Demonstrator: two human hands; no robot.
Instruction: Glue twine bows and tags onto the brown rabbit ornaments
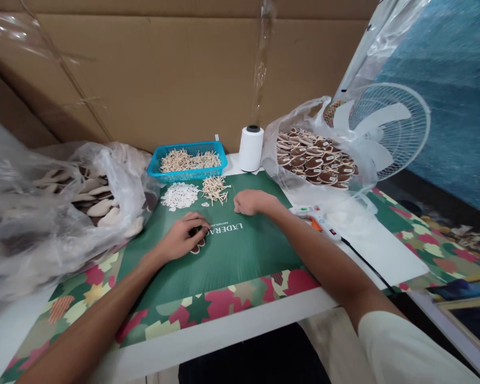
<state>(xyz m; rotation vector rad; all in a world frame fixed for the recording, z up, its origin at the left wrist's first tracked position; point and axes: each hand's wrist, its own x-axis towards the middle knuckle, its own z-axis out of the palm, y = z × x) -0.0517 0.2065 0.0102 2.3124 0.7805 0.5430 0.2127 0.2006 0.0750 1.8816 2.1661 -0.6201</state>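
My left hand (186, 234) curls over a small brown felt-like piece with pale edges (198, 246), fingers and thumb pressed on it against the green mat (232, 261). Most of that piece is hidden by the fingers. My right hand (251, 202) is closed, knuckles up, low over the mat to the right of a small heap of cream cord loops (215, 190). Whatever its fingers pinch cannot be made out. Beside the loops lies a heap of small white tags (180, 196), with a single tag (205, 204) apart from it.
A blue basket (154, 169) of cord loops and a white thread cone (251, 149) stand at the back. Plastic bags hold pale pieces (104, 208) at left and brown pieces (316, 160) at right. A glue gun (318, 221), its cable and a fan (384, 128) are at right.
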